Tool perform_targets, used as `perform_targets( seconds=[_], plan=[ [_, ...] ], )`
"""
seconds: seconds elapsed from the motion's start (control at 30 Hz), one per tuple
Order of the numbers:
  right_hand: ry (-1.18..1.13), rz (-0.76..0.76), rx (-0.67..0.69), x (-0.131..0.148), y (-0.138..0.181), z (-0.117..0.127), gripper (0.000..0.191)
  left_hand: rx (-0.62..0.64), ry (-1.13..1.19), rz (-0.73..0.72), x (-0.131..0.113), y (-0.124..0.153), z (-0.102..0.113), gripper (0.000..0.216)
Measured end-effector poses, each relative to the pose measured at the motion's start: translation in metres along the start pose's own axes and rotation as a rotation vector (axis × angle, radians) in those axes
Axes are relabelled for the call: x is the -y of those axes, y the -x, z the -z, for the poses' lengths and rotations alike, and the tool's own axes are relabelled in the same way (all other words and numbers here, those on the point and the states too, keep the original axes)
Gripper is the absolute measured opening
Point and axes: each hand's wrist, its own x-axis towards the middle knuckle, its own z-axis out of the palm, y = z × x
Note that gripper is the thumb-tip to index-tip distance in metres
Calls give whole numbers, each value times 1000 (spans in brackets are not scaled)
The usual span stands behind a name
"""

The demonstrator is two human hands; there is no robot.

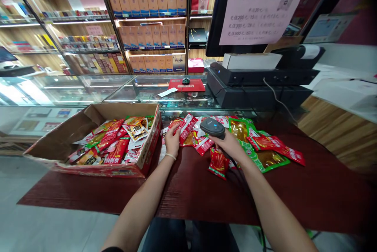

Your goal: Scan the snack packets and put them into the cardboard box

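Note:
In my right hand [226, 144] is a dark handheld barcode scanner [212, 127], its head pointing left over a heap of snack packets. My left hand [172, 141] is closed on a red snack packet [187, 126] with white print, held just left of the scanner. Below the scanner lies a small red packet [218, 163] with a green lower edge. Green-edged snack packs [269, 159] and long red packets [290, 154] are piled to the right of my right hand. Part of the heap is hidden behind my hands.
An open cardboard box [97, 169] of mixed snack packets stands at left on the dark red tabletop [200, 197]. Behind are a glass counter [123, 91], a mouse [185, 81] on a red mat, and a monitor with a pink notice [262, 12]. The scanner's cable [250, 193] runs toward me.

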Motion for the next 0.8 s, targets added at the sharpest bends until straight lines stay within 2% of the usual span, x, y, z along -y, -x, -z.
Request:
perform_targets(
  seconds=[0.1, 0.17, 0.33, 0.53, 0.67, 0.8],
  plan=[
    [70, 31, 23, 5, 2, -4, 57, 8, -7, 1, 3, 0, 1, 33],
    [103, 63, 11, 9, 3, -6, 57, -1, -22, 2, 3, 0, 1, 32],
    [149, 58, 20, 14, 5, -7, 45, -36, -33, 8, 2, 0, 1, 29],
    [60, 0, -16, 12, 6, -8, 36, 10, -98, -61, -5, 4, -1, 28],
    [-33, -15, -36, 16, 7, -6, 34, 10, -214, -175, -42, 11, -6, 26],
    [-51, -3, -46, 21, 9, -4, 41, -14, -282, -342, -112, 18, 0, 27]
  ],
)
